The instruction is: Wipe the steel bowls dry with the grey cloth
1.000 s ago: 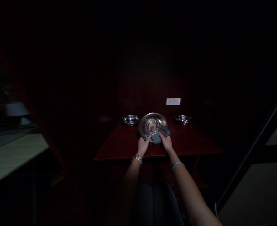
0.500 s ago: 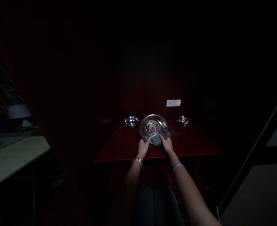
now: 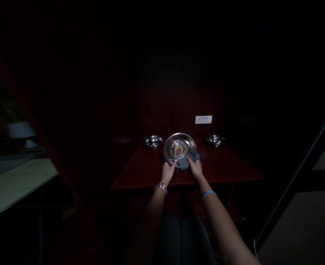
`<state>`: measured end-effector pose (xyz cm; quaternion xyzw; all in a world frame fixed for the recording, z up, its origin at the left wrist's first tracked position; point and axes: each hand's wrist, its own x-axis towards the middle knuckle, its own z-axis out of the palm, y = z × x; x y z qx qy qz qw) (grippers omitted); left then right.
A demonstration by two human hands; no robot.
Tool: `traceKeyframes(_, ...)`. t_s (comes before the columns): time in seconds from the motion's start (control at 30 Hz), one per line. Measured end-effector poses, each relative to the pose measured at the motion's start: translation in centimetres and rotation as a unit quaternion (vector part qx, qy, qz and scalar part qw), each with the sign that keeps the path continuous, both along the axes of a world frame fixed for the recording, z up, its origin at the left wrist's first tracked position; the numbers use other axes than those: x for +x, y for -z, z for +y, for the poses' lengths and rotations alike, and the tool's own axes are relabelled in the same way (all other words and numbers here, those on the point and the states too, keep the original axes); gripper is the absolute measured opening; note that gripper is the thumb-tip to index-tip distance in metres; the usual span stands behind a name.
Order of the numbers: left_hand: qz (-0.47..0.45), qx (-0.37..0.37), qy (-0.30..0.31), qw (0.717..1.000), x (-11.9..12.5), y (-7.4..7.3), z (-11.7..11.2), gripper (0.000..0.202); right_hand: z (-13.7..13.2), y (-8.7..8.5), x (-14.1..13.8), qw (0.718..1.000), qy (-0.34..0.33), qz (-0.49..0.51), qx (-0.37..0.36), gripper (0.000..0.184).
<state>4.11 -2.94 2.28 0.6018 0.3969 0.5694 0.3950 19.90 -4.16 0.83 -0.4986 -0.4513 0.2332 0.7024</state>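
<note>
A round steel plate (image 3: 179, 146) with a coloured sticker at its centre is tilted up on a dark red table (image 3: 146, 169). My left hand (image 3: 167, 172) grips the plate's near left rim, fingers closed around it. My right hand (image 3: 195, 167) presses a grey cloth (image 3: 186, 159) against the plate's lower right rim, fingers closed on the cloth.
Two small steel bowls stand at the table's back, one left (image 3: 153, 141) and one right (image 3: 214, 139). A white socket panel (image 3: 203, 119) is on the dark wall behind. A pale counter (image 3: 10, 184) with a white object lies far left. The room is very dark.
Hardly anything differs; the hands, cloth and plate keep the same pose, with only a slight shift of the view.
</note>
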Motion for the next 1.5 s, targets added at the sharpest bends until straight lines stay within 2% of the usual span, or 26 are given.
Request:
traceKeyframes(0.27, -0.003, 0.001, 0.002, 1.000, 0.03, 0.06, -0.04, 0.030, 0.27, 0.28, 0.17, 1.000, 0.005, -0.004, -0.009, 0.046)
traceKeyframes(0.97, 0.001, 0.011, 0.006, 1.000, -0.02, -0.04, -0.08, 0.025, -0.23, -0.14, -0.14, 1.000, 0.003, -0.001, -0.002, 0.044)
traceKeyframes(1.5, 0.010, 0.005, -0.020, 1.000, 0.00, 0.32, 0.29, 0.023, -0.31, -0.07, -0.22, 1.000, 0.001, -0.006, -0.001, 0.045)
